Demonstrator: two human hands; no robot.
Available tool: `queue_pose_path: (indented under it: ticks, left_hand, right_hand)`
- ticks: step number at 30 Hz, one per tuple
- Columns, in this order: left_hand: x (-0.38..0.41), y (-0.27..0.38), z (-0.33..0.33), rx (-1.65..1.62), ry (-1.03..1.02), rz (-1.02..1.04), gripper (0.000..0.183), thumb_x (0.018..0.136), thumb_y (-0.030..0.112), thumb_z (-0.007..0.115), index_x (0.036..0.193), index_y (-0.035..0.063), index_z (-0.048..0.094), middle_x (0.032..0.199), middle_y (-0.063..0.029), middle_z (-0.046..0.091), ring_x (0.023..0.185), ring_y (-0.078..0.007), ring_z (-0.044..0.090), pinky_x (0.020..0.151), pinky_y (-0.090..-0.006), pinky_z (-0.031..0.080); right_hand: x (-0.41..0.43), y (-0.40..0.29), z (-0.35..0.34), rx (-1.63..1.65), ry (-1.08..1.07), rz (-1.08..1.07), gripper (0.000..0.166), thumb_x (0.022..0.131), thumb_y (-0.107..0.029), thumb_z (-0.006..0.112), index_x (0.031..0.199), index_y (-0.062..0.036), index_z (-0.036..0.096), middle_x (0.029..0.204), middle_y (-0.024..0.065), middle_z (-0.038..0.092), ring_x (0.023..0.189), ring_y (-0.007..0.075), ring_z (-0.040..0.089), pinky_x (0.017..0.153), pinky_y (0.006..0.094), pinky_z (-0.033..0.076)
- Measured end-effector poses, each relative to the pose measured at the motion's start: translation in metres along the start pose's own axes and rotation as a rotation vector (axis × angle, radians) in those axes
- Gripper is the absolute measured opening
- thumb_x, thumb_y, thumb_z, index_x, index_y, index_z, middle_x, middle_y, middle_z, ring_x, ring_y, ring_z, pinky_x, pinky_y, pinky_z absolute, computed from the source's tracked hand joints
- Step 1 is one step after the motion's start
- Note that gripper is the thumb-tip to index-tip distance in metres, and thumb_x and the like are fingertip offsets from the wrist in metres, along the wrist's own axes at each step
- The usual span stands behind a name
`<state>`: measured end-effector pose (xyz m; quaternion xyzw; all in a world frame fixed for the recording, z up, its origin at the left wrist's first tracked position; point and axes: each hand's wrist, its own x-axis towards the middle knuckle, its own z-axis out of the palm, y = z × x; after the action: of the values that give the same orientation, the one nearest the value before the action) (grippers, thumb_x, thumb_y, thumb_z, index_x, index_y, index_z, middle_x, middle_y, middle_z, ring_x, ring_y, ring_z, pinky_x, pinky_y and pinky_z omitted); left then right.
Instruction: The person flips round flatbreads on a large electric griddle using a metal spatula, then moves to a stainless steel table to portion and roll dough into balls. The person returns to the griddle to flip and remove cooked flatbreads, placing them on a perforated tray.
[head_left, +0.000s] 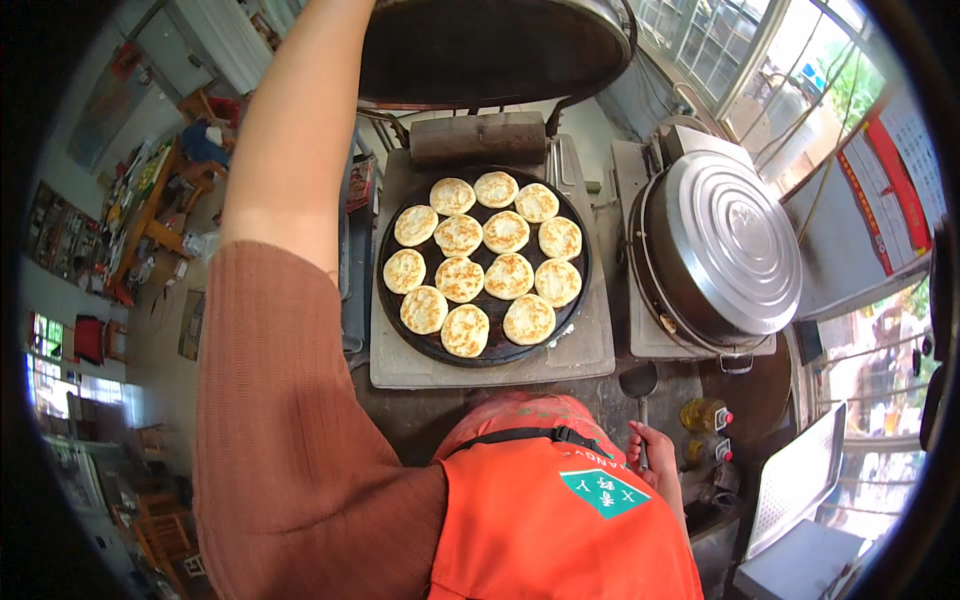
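Several browned round flatbreads (509, 275) lie on a round black griddle (486, 351) in front of me. Above its far side the large round lid (487, 56) stands raised on its hinge. My left arm reaches up beside the lid, and the hand itself is out of view past the top edge. Low on the right, my right hand (655, 452) is closed around the handle of a metal spatula (639, 382), whose dark wide blade points away from me, near the griddle stand's front right corner.
A second round cooker with a shut ribbed metal lid (731, 240) stands to the right. Oil bottles (703, 415) are nearer me, with a perforated white tray (799, 480) leaning beyond them. A window (720, 45) is at the upper right; wooden furniture fills the left side.
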<state>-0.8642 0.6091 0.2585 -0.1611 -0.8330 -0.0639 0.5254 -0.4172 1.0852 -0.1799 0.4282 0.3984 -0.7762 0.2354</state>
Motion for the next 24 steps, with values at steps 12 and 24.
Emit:
queue_pose_path:
  ticks: [12,24]
  left_hand:
    - [-0.397,0.102,0.068,-0.814,-0.544,-0.343,0.034,0.088,0.012,0.063,0.121,0.0046,0.057,0.124,-0.0153,0.058,0.114,-0.0292,0.057,0.095,-0.0397,0.046]
    - [-0.626,0.137,0.024,-1.325,-0.695,-1.667,0.057,0.101,0.042,0.043,0.136,-0.0025,0.043,0.132,-0.0198,0.053,0.121,-0.0271,0.054,0.099,-0.0385,0.047]
  right_hand:
    - [-0.008,0.040,0.108,-0.591,-0.060,-0.270,0.022,0.098,-0.022,0.053,0.110,-0.0043,0.058,0.059,-0.0022,0.050,0.045,0.0065,0.043,0.041,0.0239,0.034]
    - [0.120,0.008,0.238,-1.035,0.021,-0.642,0.041,0.095,-0.021,0.055,0.132,-0.0054,0.050,0.058,0.0050,0.054,0.046,0.0129,0.052,0.042,0.0298,0.041]
